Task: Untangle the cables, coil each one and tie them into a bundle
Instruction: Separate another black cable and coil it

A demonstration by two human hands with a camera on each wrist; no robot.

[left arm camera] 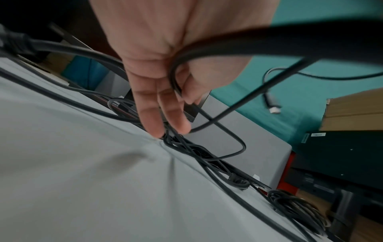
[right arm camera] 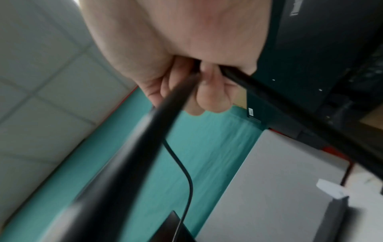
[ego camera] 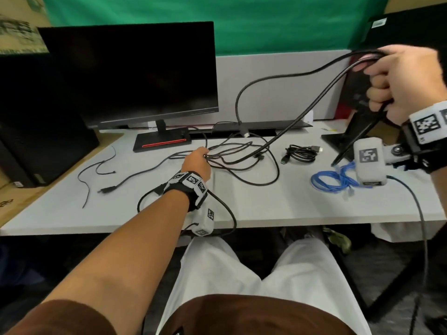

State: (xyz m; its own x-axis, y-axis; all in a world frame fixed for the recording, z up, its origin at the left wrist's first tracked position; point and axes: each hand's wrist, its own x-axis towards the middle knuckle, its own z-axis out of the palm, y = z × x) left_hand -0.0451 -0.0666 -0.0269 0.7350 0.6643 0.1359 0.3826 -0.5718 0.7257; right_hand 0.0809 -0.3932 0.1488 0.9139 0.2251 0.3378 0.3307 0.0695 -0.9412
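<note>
A white table [ego camera: 290, 204] fills the middle of the head view. Behind it stands a grey partition [ego camera: 266, 88], and above that hangs a green cloth [ego camera: 242, 25]. A dark monitor [ego camera: 128, 73] stands at the upper left of the frame on a base with a red line. A second black stand [ego camera: 348, 131] is at the right edge of the table.

The thick black cable [ego camera: 285, 126] rises from the table centre to the upper right of the frame, where the right hand [ego camera: 406, 83] grips it. The fingers are curled tightly around a doubled loop of it; the right wrist view shows two strands leaving the fist. One end with a metal plug [ego camera: 244, 132] hangs in the air above the tangle [ego camera: 242, 160] of thin black cables in the centre of the table.

The left hand [ego camera: 197, 163] lies on the left end of this tangle. In the left wrist view its fingers [left arm camera: 153, 117] are almost straight and press down on the crossing strands, while a cable loop passes between thumb and palm.

I count one coiled black cable [ego camera: 300, 154] to the right of the tangle, one blue cable [ego camera: 331, 181] in loose loops at the right, and one thin black wire [ego camera: 96, 170] at the left. How many cables are in the tangle I cannot tell.
</note>
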